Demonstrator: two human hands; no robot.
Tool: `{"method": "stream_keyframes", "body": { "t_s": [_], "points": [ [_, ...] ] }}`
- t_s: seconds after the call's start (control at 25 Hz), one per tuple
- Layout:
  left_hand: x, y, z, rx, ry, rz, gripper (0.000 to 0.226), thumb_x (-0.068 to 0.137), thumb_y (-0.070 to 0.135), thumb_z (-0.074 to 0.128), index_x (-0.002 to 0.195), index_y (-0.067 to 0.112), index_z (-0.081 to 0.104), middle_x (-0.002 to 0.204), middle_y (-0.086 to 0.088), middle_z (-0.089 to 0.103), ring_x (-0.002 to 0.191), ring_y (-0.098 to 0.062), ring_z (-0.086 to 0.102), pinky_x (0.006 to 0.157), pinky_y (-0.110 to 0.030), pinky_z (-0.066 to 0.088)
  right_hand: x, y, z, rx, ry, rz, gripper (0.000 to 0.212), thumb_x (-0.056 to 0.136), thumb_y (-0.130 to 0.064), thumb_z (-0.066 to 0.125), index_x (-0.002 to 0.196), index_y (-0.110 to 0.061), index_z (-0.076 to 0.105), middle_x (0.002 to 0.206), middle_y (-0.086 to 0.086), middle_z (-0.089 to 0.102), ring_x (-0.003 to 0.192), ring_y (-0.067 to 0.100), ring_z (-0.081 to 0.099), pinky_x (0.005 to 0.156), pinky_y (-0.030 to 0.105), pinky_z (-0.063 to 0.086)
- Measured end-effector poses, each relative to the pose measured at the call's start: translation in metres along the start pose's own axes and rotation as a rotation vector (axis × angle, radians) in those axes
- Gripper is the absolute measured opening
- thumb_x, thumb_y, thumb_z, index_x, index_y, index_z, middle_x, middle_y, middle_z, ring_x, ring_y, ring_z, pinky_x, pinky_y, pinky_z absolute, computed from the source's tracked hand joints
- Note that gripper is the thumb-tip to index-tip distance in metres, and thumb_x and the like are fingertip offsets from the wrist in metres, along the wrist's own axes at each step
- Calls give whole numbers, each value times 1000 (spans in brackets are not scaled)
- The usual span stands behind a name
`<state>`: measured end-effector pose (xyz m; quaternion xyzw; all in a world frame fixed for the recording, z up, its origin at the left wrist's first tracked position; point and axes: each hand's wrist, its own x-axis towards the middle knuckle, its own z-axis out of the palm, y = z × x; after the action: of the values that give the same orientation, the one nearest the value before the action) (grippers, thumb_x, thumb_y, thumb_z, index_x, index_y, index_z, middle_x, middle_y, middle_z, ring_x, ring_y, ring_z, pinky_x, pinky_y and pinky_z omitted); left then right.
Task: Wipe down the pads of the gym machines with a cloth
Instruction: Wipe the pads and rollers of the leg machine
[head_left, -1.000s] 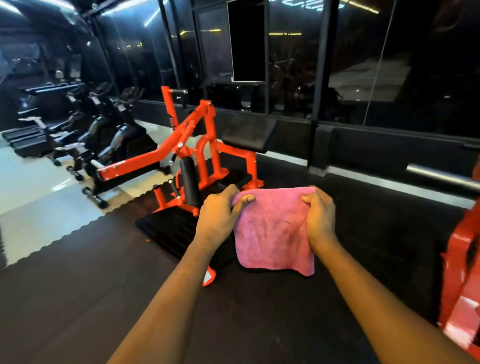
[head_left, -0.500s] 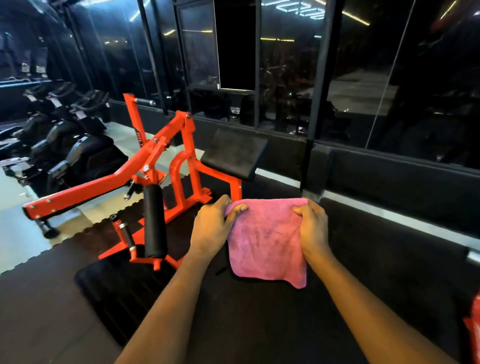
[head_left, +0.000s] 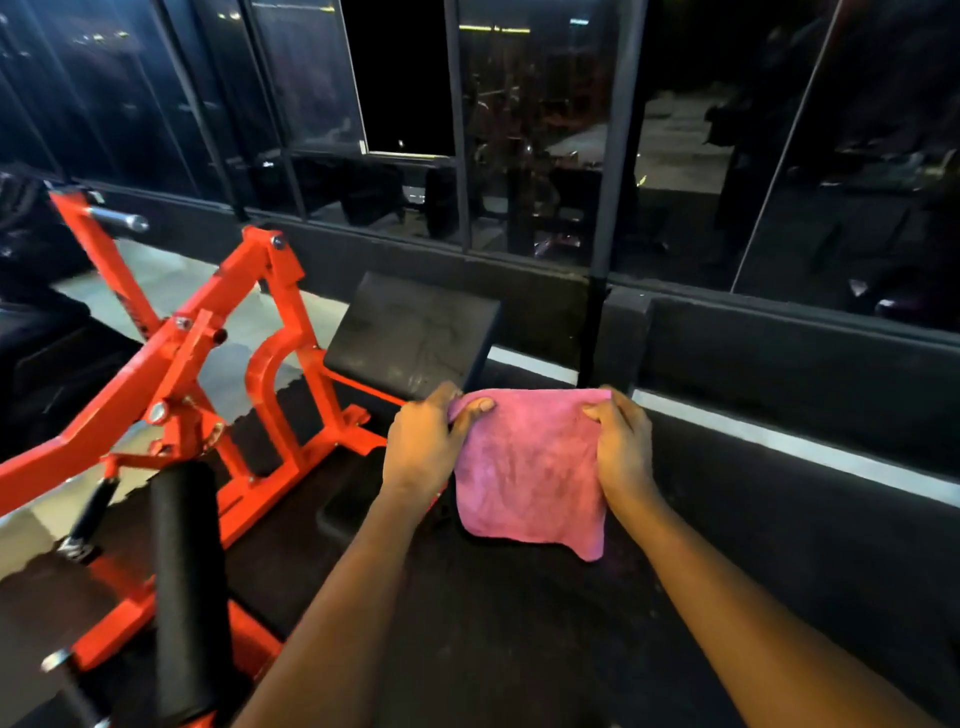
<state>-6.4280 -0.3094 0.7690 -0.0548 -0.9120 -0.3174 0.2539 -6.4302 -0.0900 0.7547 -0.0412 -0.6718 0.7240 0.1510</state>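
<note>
Here the pink cloth (head_left: 530, 467) hangs in the air in front of the person, spread flat between both hands, just right of and nearer than the black angled pad (head_left: 410, 332) of the orange machine frame (head_left: 176, 374). The left hand (head_left: 423, 452) pinches the cloth's upper left corner, thumb laid across its front. The right hand (head_left: 621, 447) grips the upper right corner with curled fingers. The lower edge droops free, one corner sagging lower on the right, so the cloth looks light, soft and quite limp, probably a fleecy microfibre that should cling to a surface more than slide. Held by its top corners it stays open but gives nothing to press with. For wiping it would likely serve better folded or bunched under a flat palm, with one hand enough to carry it. The angled pad looks firm and smooth, with faint marks on its face, and seems the nearest surface to wipe. A black roller pad (head_left: 187, 582) stands upright at the near left on the same frame. No bucket, bottle or other container shows in this view, so whether the cloth is damp cannot be told.
</note>
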Motion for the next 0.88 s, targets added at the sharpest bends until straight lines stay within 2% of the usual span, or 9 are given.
{"method": "stream_keyframes", "body": {
  "t_s": [0.08, 0.16, 0.24, 0.4, 0.48, 0.56, 0.64, 0.72, 0.88],
  "points": [
    [49, -19, 38, 9, 10, -34, 52, 84, 75, 45, 76, 24, 46, 64, -7, 63, 70, -37, 63, 61, -44, 50, 66, 21, 13, 0, -15, 3, 15, 85, -15, 58, 77, -8, 68, 71, -1, 62, 73, 12, 57, 67, 32, 45],
    [90, -36, 71, 28, 23, -59, 51, 86, 76, 46, 77, 25, 46, 67, -5, 63, 70, -35, 63, 63, -45, 52, 123, 37, 23, -20, -66, -21, 18, 85, -16, 57, 78, -2, 66, 73, 3, 62, 73, 10, 58, 66, 26, 45],
    [135, -55, 106, 44, 47, -114, 53, 85, 78, 44, 79, 26, 49, 70, -4, 66, 72, -34, 64, 64, -44, 52, 189, 55, 36, -50, -137, -28, 17, 81, -19, 56, 72, -5, 63, 70, 4, 60, 70, 10, 55, 62, 23, 43],
    [209, -91, 163, 82, 86, -240, 61, 82, 78, 41, 91, 21, 60, 80, -8, 71, 81, -37, 66, 66, -43, 52, 314, 87, 68, -176, -266, 12, 15, 75, -24, 58, 67, -11, 61, 67, 11, 59, 67, 10, 54, 63, 31, 43],
    [231, -109, 181, 102, 74, -295, 54, 85, 74, 47, 88, 20, 58, 77, -10, 70, 79, -38, 65, 61, -42, 50, 355, 100, 85, -224, -328, 6, 15, 77, -21, 61, 64, -14, 59, 65, -1, 58, 61, 2, 50, 59, 21, 41],
    [259, -137, 204, 132, 61, -372, 46, 89, 67, 54, 80, 22, 50, 73, -11, 67, 77, -40, 63, 56, -41, 44, 400, 122, 106, -291, -416, -26, 28, 85, -10, 67, 63, -19, 53, 61, -14, 55, 57, -2, 49, 55, 14, 37],
    [288, -172, 224, 160, 77, -458, 43, 90, 65, 55, 77, 25, 42, 74, -12, 67, 78, -41, 63, 55, -39, 40, 445, 151, 134, -379, -497, -40, 29, 88, -9, 71, 67, -19, 54, 62, -14, 58, 58, -1, 50, 55, 17, 37],
    [318, -207, 244, 180, 110, -543, 42, 91, 61, 56, 76, 25, 42, 76, -13, 67, 80, -42, 63, 56, -37, 34, 485, 174, 167, -448, -559, -39, 17, 88, -17, 75, 78, -15, 62, 71, -8, 65, 65, 1, 56, 58, 21, 42],
    [385, -261, 284, 222, 257, -602, 38, 95, 50, 50, 84, 15, 59, 92, -13, 64, 90, -39, 57, 66, -41, 40, 558, 202, 234, -498, -609, -46, 19, 88, -25, 78, 93, -15, 63, 83, -5, 70, 76, 8, 65, 69, 26, 51]
  ]
}}
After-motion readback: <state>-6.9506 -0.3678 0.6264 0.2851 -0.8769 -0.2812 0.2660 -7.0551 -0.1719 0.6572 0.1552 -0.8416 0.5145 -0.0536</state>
